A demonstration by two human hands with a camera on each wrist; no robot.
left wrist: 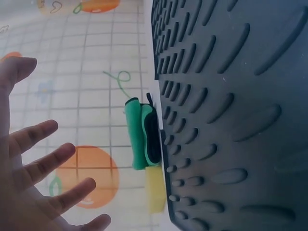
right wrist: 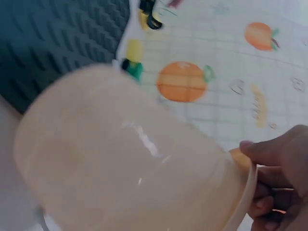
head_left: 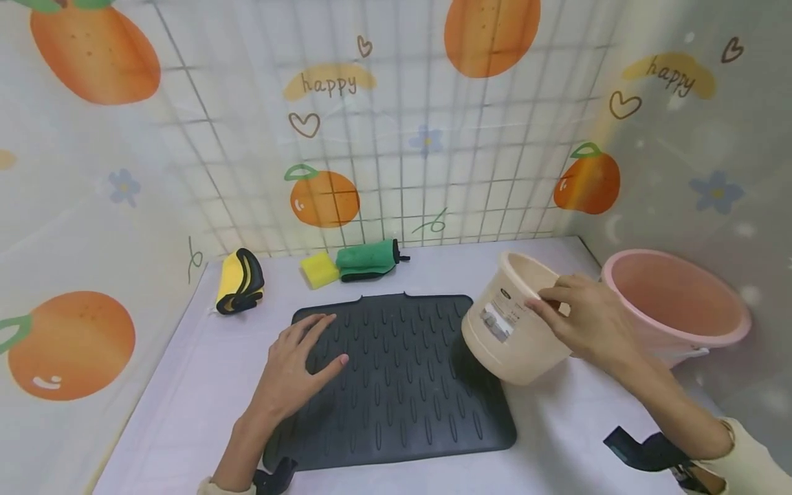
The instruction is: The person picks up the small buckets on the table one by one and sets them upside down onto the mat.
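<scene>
My right hand point(head_left: 584, 320) grips the rim of a cream plastic bucket point(head_left: 516, 330) with a printed label. The bucket is tilted, its mouth toward the upper right, and hangs over the right edge of a black ridged mat point(head_left: 396, 385). In the right wrist view the bucket's side point(right wrist: 115, 154) fills much of the picture, with thumb and fingers pinching its rim. Above the mat's left part, my left hand point(head_left: 293, 371) holds nothing, its fingers spread; the left wrist view shows the same spread fingers point(left wrist: 53, 163) beside the mat.
A pink bucket point(head_left: 674, 302) stands at the right, close to my right forearm. Along the back lie a yellow sponge point(head_left: 320, 270), a rolled green cloth point(head_left: 368, 261) and a folded yellow-and-black cloth point(head_left: 238, 282). A printed curtain point(head_left: 247, 137) hangs around the white table point(head_left: 179, 412).
</scene>
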